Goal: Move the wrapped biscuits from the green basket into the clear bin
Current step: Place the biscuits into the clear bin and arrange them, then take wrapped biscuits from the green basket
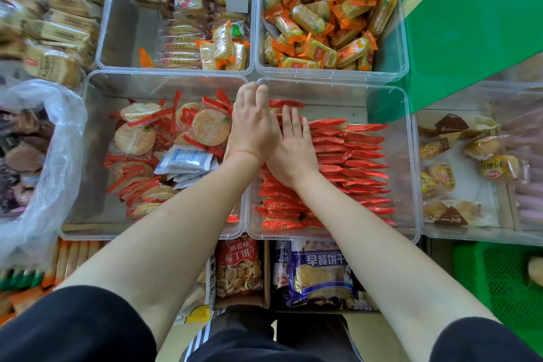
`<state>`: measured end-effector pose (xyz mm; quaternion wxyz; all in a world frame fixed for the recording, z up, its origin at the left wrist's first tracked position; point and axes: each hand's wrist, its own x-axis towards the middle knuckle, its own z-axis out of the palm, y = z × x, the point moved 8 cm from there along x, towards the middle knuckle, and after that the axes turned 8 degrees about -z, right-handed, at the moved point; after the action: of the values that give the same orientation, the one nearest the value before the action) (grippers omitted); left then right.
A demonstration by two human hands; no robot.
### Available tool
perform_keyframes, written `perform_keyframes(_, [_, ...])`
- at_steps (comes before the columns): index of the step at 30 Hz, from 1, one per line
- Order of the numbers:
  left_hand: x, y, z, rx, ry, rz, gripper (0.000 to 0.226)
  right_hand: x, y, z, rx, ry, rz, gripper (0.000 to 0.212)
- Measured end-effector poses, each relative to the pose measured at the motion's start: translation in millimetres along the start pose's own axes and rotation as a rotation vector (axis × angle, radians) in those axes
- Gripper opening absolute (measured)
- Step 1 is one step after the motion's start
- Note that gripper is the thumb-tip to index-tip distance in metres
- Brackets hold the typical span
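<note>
Right fingers (293,126): we see them stretched out flat, together, pressing on the red packets; nothing gripped.
Left fingers (249,94): extended and loosely together, tips at the far rim between two bins; holding nothing.
Right hand (293,153): palm down on the packets, touching the left hand (254,129) at the thumb side.
Wrapped biscuits (352,161): red packets standing on edge in tight rows.
Clear bin (408,156): holds those rows, directly ahead of us.
Green basket (499,282): low at our right, beside the bin.
</note>
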<state>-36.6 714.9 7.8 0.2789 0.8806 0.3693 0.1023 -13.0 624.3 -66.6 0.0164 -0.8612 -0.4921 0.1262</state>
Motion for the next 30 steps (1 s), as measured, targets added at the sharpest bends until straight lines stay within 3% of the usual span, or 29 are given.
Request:
perform_keyframes(6, [1, 2, 0, 0.025, 0.007, 0.016, 0.040, 7, -1, -5, -0.059, -0.098, 0.021, 0.070])
perform_keyframes(9, [0, 3, -1, 0.042, -0.006, 0.024, 0.049, -20, -11, -14, -0.018, -0.029, -0.026, 0.075])
perform_keyframes(14, [-1, 3, 1, 0.094, -0.009, 0.063, 0.046, -43, -17, 9, -0.093, -0.091, -0.049, 0.067])
perform_keyframes(19, [-19, 4, 11, 0.315, -0.091, 0.093, 0.047, -27, -17, -10, -0.045, -0.110, -0.025, 0.066])
perform_keyframes(21, [-41, 15, 5, 0.302, -0.082, 0.133, 0.043, -49, -8, -32, 0.090, 0.005, 0.001, 0.059])
perform_keyframes(24, [-83, 51, -15, 0.096, 0.055, 0.202, 0.032, -109, 23, -72, 0.266, 0.355, 0.051, 0.032])
perform_keyframes(27, [-125, 102, -6, -0.001, -0.018, 0.151, 0.025, -175, 69, -83, 0.393, 0.493, 0.192, 0.025])
perform_keyframes(30, [-165, 170, 37, 0.040, -0.115, 0.211, 0.029, -235, 123, -88, 0.374, 0.607, 0.273, 0.015])
